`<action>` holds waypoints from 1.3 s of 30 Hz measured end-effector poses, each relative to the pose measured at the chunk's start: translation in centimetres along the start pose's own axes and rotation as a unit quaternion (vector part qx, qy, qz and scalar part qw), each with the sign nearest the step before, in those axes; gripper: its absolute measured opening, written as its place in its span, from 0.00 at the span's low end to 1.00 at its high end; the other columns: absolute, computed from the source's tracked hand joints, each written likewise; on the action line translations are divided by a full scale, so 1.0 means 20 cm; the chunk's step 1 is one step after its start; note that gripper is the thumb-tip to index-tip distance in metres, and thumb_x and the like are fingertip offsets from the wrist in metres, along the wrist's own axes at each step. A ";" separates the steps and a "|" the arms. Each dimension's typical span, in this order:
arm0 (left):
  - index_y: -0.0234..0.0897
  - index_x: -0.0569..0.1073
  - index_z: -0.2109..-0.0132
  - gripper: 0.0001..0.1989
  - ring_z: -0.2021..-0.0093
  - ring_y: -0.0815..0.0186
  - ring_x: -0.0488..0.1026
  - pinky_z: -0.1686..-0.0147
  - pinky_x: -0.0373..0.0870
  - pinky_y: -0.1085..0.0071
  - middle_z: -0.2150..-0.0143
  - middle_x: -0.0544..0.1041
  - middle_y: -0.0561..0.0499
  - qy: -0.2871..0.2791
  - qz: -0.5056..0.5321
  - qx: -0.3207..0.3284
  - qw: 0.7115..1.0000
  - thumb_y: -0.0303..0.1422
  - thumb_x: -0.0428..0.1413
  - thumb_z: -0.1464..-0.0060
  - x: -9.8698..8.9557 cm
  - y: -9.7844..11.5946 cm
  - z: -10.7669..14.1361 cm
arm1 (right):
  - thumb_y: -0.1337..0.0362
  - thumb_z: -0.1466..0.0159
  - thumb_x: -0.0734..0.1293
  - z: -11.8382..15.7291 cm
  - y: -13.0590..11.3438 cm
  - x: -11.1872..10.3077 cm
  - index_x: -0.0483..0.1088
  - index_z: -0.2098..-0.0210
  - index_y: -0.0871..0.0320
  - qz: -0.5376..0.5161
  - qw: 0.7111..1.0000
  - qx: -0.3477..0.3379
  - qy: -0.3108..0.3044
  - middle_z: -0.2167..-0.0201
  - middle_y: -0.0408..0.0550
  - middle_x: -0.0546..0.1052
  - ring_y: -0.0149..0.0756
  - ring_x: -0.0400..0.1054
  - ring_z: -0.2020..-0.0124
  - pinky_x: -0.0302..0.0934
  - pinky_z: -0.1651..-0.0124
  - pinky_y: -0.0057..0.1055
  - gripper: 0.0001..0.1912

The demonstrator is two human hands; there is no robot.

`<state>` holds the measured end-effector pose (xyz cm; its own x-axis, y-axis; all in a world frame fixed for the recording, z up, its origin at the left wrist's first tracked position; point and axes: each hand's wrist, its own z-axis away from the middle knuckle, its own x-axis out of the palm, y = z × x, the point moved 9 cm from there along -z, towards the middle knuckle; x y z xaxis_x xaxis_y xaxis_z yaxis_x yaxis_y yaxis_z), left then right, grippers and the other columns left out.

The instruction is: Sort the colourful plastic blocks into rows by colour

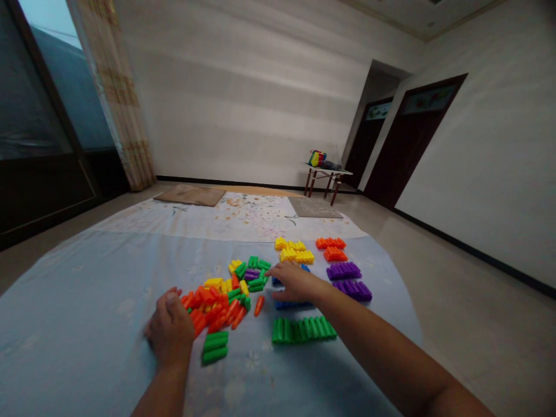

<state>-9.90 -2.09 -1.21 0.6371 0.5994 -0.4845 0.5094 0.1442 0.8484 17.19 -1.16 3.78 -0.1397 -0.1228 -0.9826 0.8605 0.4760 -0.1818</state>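
Many small orange pieces point(209, 295) lie in a loose pile on a light blue cloth point(108, 301), in front of the person and a little to the left. Yellow pieces point(214, 282) and green pieces point(256, 285) are mixed at its far and right sides, and a few purple pieces point(251, 274) are between them.

The left hand point(171, 321) is at the left edge of the pile, with the fingers bent; I cannot tell whether it holds something. The right hand point(293, 281) is palm down above the blue rows point(295, 304) and partly covers them. Its fingers are stretched towards the pile and the thumb is apart from them, so the hand is rather wide.

One single orange piece point(259, 305) lies between the pile and the blue rows. Nearer to the person there is a green row point(304, 330), and a small green group point(215, 347) lies just beside the left wrist. Beyond the right hand are yellow rows point(295, 250); farther right are orange rows point(332, 249) and purple rows point(350, 284). Near the far wall stands a small table point(341, 172) with a colourful bag point(317, 158).
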 end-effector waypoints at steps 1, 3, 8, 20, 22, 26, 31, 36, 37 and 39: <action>0.34 0.68 0.51 0.25 0.49 0.56 0.68 0.44 0.58 0.55 0.51 0.73 0.40 0.000 0.003 0.001 1.000 0.40 0.34 0.44 0.00 -0.01 -0.01 | 0.59 0.42 0.65 -0.05 -0.02 -0.04 0.64 0.44 0.58 -0.023 0.999 0.001 0.023 0.48 0.56 0.70 0.46 0.61 0.46 0.54 0.44 0.42 0.27; 0.35 0.68 0.51 0.25 0.48 0.55 0.68 0.44 0.58 0.55 0.52 0.74 0.40 0.002 0.010 0.001 1.000 0.40 0.34 0.44 0.01 -0.03 -0.02 | 0.60 0.40 0.63 -0.17 -0.05 -0.07 0.63 0.43 0.60 -0.068 0.997 0.013 0.046 0.45 0.57 0.68 0.43 0.60 0.44 0.54 0.43 0.38 0.26; 0.35 0.68 0.51 0.25 0.48 0.54 0.68 0.44 0.58 0.53 0.51 0.74 0.39 0.011 0.016 0.010 1.000 0.41 0.34 0.44 0.01 -0.05 -0.03 | 0.48 0.39 0.59 -0.45 -0.02 0.08 0.57 0.39 0.57 -0.099 0.986 0.134 -0.008 0.36 0.57 0.55 0.52 0.50 0.37 0.50 0.41 0.51 0.32; 0.34 0.68 0.52 0.25 0.50 0.56 0.69 0.45 0.60 0.54 0.52 0.73 0.39 0.010 0.059 0.005 0.998 0.42 0.34 0.45 0.00 -0.04 -0.02 | 0.39 0.40 0.53 -0.36 -0.28 0.22 0.59 0.42 0.54 -0.162 0.977 0.135 -0.023 0.40 0.57 0.62 0.58 0.54 0.40 0.50 0.46 0.63 0.35; 0.34 0.68 0.51 0.25 0.49 0.56 0.68 0.45 0.60 0.55 0.52 0.73 0.39 0.011 0.077 -0.001 0.997 0.42 0.34 0.44 0.00 -0.05 -0.02 | 0.40 0.39 0.54 -0.33 -0.36 0.22 0.58 0.41 0.52 -0.171 0.979 0.111 -0.029 0.40 0.56 0.62 0.57 0.54 0.40 0.51 0.46 0.62 0.33; 0.34 0.68 0.51 0.25 0.50 0.56 0.68 0.46 0.61 0.56 0.52 0.73 0.40 0.016 0.099 -0.010 0.995 0.42 0.34 0.43 0.00 -0.06 -0.02 | 0.47 0.36 0.53 -0.29 -0.40 0.13 0.58 0.41 0.54 -0.164 0.984 0.073 0.004 0.39 0.55 0.62 0.51 0.56 0.40 0.54 0.44 0.53 0.29; 0.33 0.69 0.51 0.26 0.51 0.56 0.68 0.46 0.62 0.56 0.53 0.73 0.40 0.024 0.103 0.004 0.994 0.42 0.34 0.44 0.01 -0.07 -0.03 | 0.62 0.37 0.57 -0.20 -0.21 -0.02 0.63 0.43 0.61 -0.051 0.995 0.082 -0.008 0.45 0.57 0.69 0.43 0.63 0.45 0.57 0.45 0.39 0.23; 0.33 0.69 0.52 0.25 0.52 0.56 0.68 0.47 0.62 0.57 0.55 0.73 0.41 0.026 0.107 0.010 0.994 0.41 0.34 0.44 0.01 -0.06 -0.03 | 0.53 0.46 0.68 -0.09 -0.14 -0.01 0.64 0.44 0.54 0.072 0.988 0.056 -0.122 0.48 0.55 0.72 0.52 0.62 0.46 0.55 0.45 0.48 0.31; 0.34 0.69 0.52 0.25 0.52 0.56 0.68 0.47 0.62 0.57 0.55 0.73 0.41 0.027 0.109 0.007 0.994 0.41 0.34 0.44 0.01 -0.06 -0.03 | 0.52 0.48 0.70 -0.08 -0.15 0.01 0.65 0.45 0.53 0.088 0.985 0.049 -0.141 0.49 0.55 0.72 0.54 0.61 0.45 0.53 0.45 0.50 0.33; 0.34 0.69 0.53 0.24 0.52 0.57 0.68 0.48 0.62 0.57 0.56 0.74 0.42 0.028 0.113 0.001 0.993 0.41 0.35 0.44 0.01 -0.07 -0.03 | 0.52 0.52 0.73 -0.06 -0.18 0.04 0.67 0.47 0.54 0.109 0.978 0.037 -0.173 0.50 0.56 0.73 0.56 0.60 0.44 0.52 0.45 0.52 0.34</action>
<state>-10.87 -1.71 -2.26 0.7021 0.6591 -0.2697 0.3589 -0.0004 0.9334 13.36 -1.98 3.57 0.2152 -0.3191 -0.9230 0.8865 0.4603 0.0475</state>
